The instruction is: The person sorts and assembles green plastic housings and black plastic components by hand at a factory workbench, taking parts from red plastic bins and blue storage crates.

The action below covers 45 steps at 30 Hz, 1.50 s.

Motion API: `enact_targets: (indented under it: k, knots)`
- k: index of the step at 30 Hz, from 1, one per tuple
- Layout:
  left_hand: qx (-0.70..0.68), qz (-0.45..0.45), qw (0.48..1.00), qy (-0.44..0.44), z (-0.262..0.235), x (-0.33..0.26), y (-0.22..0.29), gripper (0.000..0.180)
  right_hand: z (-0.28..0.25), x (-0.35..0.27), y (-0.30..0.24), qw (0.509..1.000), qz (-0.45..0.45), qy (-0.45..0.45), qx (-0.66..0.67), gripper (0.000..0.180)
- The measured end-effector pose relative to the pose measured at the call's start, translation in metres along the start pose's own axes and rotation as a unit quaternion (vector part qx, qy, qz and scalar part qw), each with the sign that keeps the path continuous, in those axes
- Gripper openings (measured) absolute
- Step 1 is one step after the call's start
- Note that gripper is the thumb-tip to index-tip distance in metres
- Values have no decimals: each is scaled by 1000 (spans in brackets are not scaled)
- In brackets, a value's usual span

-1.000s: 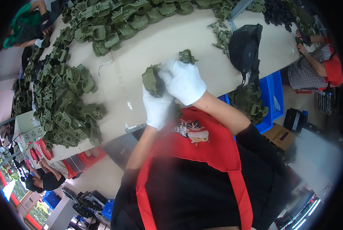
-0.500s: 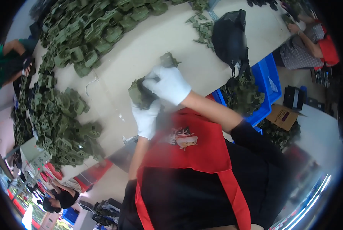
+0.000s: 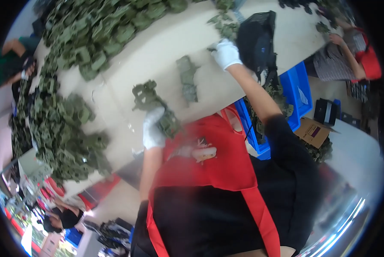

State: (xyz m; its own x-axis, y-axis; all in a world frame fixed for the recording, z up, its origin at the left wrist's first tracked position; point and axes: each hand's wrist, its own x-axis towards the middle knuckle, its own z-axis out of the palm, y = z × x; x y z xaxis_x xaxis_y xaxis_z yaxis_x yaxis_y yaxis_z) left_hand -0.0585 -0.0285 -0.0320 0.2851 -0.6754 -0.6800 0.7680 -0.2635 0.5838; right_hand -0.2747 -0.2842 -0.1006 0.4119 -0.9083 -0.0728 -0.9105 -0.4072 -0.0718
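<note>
A long pale work table point(image 3: 157, 55) is seen from above, with the wearer's red apron point(image 3: 217, 158) over black clothing at the near edge. The left hand point(image 3: 152, 128), in a white glove, is closed around an olive-green fabric pouch assembly point(image 3: 151, 100), which is held at the table's near edge, partly over the surface. The right hand point(image 3: 226, 53), also gloved in white, is stretched out across the table and rests on a small cluster of loose green fabric pieces point(image 3: 222, 28); whether its fingers are pinching one cannot be told. Between the two hands a single narrow green strap piece point(image 3: 187, 79) lies flat on the table, apart from both. Just beside the right hand a black bag point(image 3: 256, 38) stands on the table and hides part of the surface behind it. Large heaps of similar green pouches point(image 3: 67, 124) are piled along the left side and far end. Blue plastic bins point(image 3: 295, 90) stand below the table's right side. Another person in a striped shirt point(image 3: 335, 64) is seated at the far right.
</note>
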Motion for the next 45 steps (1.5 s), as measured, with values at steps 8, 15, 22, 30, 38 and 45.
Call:
enact_targets:
  k: [8, 15, 22, 30, 38, 45]
  knots:
    - [36, 141, 989, 6, -9, -7, -7, 23, -133, -131, -107, 859, -200, -264, 391, 30]
    - [24, 184, 983, -10, 0, -33, -18, 29, -102, -163, -131, 924, -199, -116, 305, 20]
    - [8, 195, 981, -21, 2, -43, -14, 31, -111, -174, -137, 913, -179, -79, 357, 16]
    - [60, 210, 976, -25, 0, -40, -19, 34, -103, -182, -144, 921, -233, 23, 310, 15]
    - [150, 253, 954, -58, -15, -38, -15, 31, -98, -177, -153, 903, -216, 4, 372, 8]
    - [72, 200, 977, -28, 4, -40, 3, 16, -106, -145, -145, 852, -131, -208, 462, 13]
